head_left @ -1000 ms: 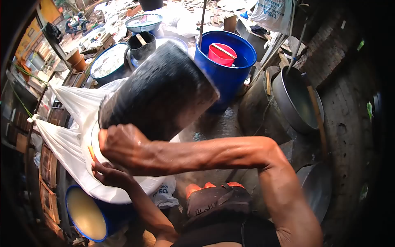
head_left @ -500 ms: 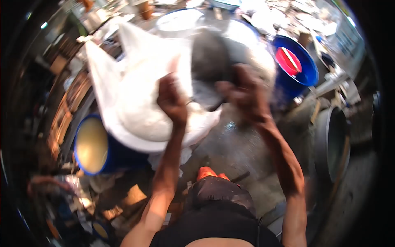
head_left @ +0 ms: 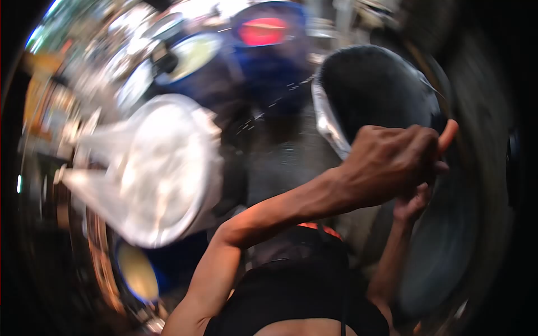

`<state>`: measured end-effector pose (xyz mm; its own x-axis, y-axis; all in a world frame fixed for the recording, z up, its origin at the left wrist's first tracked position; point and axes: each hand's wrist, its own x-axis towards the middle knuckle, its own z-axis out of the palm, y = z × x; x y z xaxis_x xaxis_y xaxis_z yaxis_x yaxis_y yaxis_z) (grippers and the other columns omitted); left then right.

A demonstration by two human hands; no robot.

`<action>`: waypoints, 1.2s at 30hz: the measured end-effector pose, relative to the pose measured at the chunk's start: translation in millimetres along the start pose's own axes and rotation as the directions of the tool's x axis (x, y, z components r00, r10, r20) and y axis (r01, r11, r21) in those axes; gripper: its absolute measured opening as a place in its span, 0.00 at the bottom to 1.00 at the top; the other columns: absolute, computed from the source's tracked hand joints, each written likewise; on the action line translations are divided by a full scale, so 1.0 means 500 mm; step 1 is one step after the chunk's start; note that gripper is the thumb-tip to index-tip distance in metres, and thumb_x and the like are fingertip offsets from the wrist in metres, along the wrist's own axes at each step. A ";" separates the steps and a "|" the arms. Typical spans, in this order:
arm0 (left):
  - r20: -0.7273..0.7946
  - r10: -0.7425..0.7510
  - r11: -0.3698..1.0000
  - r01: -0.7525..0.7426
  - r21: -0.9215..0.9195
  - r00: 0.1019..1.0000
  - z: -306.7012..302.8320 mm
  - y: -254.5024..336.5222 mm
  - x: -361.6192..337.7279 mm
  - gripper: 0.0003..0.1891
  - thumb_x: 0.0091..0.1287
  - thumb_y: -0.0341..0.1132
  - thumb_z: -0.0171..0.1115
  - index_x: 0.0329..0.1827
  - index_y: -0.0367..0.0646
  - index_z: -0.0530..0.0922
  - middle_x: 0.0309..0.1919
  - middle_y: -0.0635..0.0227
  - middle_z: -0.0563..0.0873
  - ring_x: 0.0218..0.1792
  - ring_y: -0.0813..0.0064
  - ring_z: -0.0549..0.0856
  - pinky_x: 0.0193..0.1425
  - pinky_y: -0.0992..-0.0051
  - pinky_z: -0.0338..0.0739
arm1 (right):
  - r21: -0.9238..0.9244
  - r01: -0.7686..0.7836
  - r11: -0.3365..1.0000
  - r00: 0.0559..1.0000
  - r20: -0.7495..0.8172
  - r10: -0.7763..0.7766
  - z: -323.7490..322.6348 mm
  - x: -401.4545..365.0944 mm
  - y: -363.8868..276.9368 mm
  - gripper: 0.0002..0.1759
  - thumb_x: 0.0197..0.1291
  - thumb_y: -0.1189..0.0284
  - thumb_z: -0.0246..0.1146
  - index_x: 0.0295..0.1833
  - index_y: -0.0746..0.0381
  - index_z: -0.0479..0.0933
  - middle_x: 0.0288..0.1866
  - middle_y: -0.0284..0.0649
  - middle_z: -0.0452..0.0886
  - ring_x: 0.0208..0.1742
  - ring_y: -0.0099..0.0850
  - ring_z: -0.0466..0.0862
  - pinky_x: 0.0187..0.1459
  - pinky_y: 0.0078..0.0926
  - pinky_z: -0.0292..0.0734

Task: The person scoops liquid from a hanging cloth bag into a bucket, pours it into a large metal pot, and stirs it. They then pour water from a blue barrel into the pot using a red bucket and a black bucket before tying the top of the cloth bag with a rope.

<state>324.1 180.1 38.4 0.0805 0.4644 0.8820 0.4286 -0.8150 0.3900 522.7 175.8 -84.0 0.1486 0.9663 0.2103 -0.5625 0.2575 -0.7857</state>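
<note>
Soot-black metal fills the grip: a big pot (head_left: 375, 84) is held up in both hands, tilted, with its pale rim turned away from the left hand toward the wet floor. The left hand (head_left: 392, 162) is clamped over the pot's near lower edge, fingers curled tight and the thumb sticking out past it. The right hand (head_left: 412, 203) sits just beneath the left, pressed up against the underside; blur hides whether its fingers are wrapped round anything, so I cannot tell how it is closed.

Just beyond the rim a few droplets (head_left: 269, 106) hang in the air. Further out on that side lies a white cloth (head_left: 162, 168) bulging over a round basin, and below it a blue bucket (head_left: 137, 271) with yellowish liquid. Past the pot's far side stands a blue drum (head_left: 263, 70) with something red inside. Under the hands a wide grey pan (head_left: 443, 252) curves away.

The pot looks heavy and slick with soot, so I would judge the hold best with the lower hand bearing the weight, the upper one steering, and the rim kept from dripping.
</note>
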 end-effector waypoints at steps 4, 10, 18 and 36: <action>0.454 -0.019 0.948 0.160 -0.275 0.891 0.278 0.135 0.020 0.23 0.58 0.28 0.73 0.57 0.41 0.76 0.36 0.63 0.85 0.34 0.63 0.88 0.36 0.66 0.81 | -0.201 0.144 0.969 0.889 -0.405 -0.216 -0.256 -0.066 -0.223 0.23 0.55 0.75 0.63 0.58 0.62 0.71 0.52 0.36 0.76 0.55 0.28 0.77 0.58 0.30 0.75; 0.792 0.091 0.879 0.325 -0.350 0.604 0.744 0.238 -0.058 0.18 0.69 0.25 0.62 0.61 0.38 0.74 0.41 0.55 0.83 0.42 0.56 0.84 0.47 0.61 0.78 | -0.477 0.062 0.877 0.626 -0.666 -0.406 -0.688 -0.196 -0.395 0.11 0.63 0.78 0.66 0.46 0.61 0.71 0.40 0.30 0.76 0.41 0.18 0.73 0.48 0.20 0.71; 0.998 -0.042 0.562 0.827 -0.012 0.043 1.274 0.333 -0.504 0.11 0.80 0.35 0.49 0.54 0.37 0.74 0.37 0.62 0.83 0.40 0.69 0.83 0.48 0.69 0.77 | -0.703 -0.588 0.400 0.439 -0.693 -0.572 -1.143 -0.336 -0.463 0.14 0.62 0.73 0.69 0.48 0.65 0.73 0.30 0.32 0.69 0.31 0.21 0.69 0.33 0.24 0.69; 0.808 -0.453 0.604 0.537 0.589 -0.377 1.522 0.078 -0.929 0.14 0.80 0.42 0.47 0.55 0.42 0.70 0.42 0.51 0.85 0.46 0.49 0.85 0.51 0.54 0.78 | -0.466 -0.802 0.373 0.460 -0.881 -0.111 -1.483 -0.251 0.075 0.13 0.55 0.71 0.64 0.44 0.61 0.71 0.26 0.43 0.71 0.27 0.39 0.75 0.35 0.37 0.74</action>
<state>988.2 196.5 -557.2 0.5024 0.4743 -0.7229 0.8321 -0.0382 0.5533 1086.3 65.2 -571.3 0.8472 0.4174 -0.3287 0.0501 -0.6787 -0.7327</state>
